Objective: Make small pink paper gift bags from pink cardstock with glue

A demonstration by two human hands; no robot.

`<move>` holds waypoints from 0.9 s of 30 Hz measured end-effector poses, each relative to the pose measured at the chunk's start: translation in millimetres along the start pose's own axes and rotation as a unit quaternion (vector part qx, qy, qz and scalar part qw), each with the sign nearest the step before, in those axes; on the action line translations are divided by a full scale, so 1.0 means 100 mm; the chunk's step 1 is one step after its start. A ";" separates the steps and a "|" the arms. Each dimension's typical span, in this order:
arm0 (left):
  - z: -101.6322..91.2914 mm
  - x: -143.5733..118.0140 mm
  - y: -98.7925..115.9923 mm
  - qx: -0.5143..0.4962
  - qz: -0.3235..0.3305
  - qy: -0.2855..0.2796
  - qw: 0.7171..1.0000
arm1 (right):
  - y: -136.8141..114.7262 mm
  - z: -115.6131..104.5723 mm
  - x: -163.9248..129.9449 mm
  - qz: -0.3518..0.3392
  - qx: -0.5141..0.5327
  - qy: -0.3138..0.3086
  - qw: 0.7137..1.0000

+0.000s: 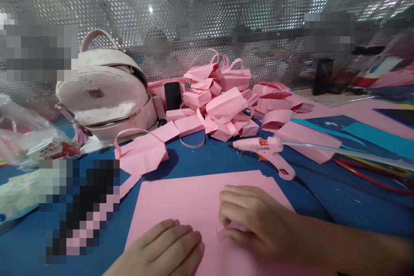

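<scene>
Pinching a small raised fold of the pink paper sheet (200, 198), the right hand (255, 220) lies knuckles up, fingers curled narrow around the crease directly beneath it. The sheet lies flat on the blue counter (339, 198), long edge running left to right. Left hand (168, 248) rests beside it, flat on the sheet's near edge, holding nothing.

Two bare hands in view, nothing worn on either: the left hand (164, 248) shows no ring, no watch, no glove; the right hand (255, 222) is just as plain, its forearm uncovered to the frame's edge, no sleeve or bracelet showing, short unpainted nails on the fingers (231, 207).
</scene>
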State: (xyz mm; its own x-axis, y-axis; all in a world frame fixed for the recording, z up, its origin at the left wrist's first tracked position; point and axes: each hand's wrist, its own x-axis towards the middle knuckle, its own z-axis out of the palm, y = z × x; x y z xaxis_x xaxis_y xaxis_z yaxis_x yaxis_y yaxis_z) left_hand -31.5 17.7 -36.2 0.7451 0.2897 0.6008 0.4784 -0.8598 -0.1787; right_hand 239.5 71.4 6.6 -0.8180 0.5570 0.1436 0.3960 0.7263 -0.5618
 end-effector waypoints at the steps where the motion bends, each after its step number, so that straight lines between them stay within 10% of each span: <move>1: -0.01 0.01 0.00 0.002 0.001 -0.006 1.000 | 0.00 -0.01 0.01 0.013 0.012 -0.009 1.000; 11: -0.09 0.04 -0.04 -0.004 0.008 -0.018 1.000 | 0.05 0.05 0.06 0.031 0.011 -0.018 0.999; 16: -0.32 0.11 -0.05 -0.013 0.024 -0.153 0.988 | 0.00 0.06 0.06 0.028 -0.030 -0.022 0.999; 27: -0.21 0.15 0.03 0.003 -0.010 -0.099 0.995 | -0.09 0.08 0.07 0.030 -0.101 -0.020 0.994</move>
State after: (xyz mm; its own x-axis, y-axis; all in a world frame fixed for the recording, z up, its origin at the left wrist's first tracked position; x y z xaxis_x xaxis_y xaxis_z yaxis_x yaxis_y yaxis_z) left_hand -28.0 10.4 -11.5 0.8116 0.3847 0.4397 0.4970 -0.8502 -0.1735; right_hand 226.8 65.6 6.7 -0.8046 0.5886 0.0790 0.5174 0.7600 -0.3932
